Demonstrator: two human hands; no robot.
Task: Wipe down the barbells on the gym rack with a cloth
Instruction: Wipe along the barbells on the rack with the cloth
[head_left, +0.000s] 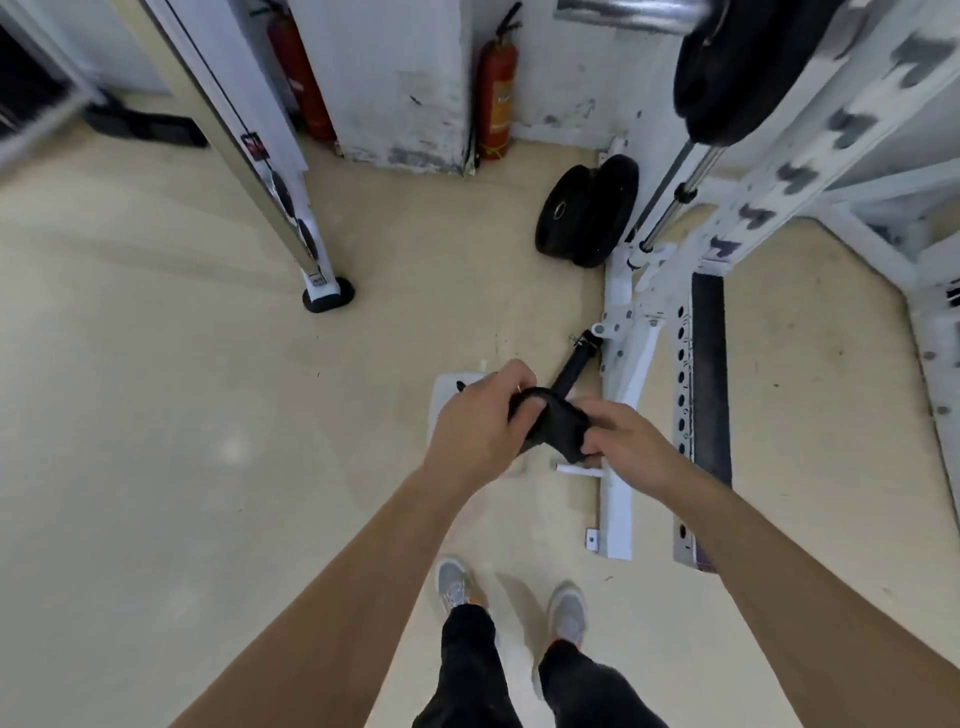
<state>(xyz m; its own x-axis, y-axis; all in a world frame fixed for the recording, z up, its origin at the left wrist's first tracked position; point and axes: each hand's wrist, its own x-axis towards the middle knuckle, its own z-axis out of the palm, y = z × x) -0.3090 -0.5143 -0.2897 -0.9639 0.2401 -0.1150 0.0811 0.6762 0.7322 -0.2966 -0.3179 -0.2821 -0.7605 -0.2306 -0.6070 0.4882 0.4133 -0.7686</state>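
Black cloth (550, 423) held bunched between both hands, mid-frame above floor, long axis running far-left to near-right. Left hand (480, 426) palm down, fingers curled shut around cloth's far-left end; right hand (621, 441) palm down, fingers closed on near-right end. Both forearms stretched forward. Barbell (623, 13) at far right top, chrome bar lying left-right on white rack (769, 208), black plate (743, 73) on it. Two loose plates (587, 210) lean against rack base. Fire extinguisher (496, 96) at far wall.
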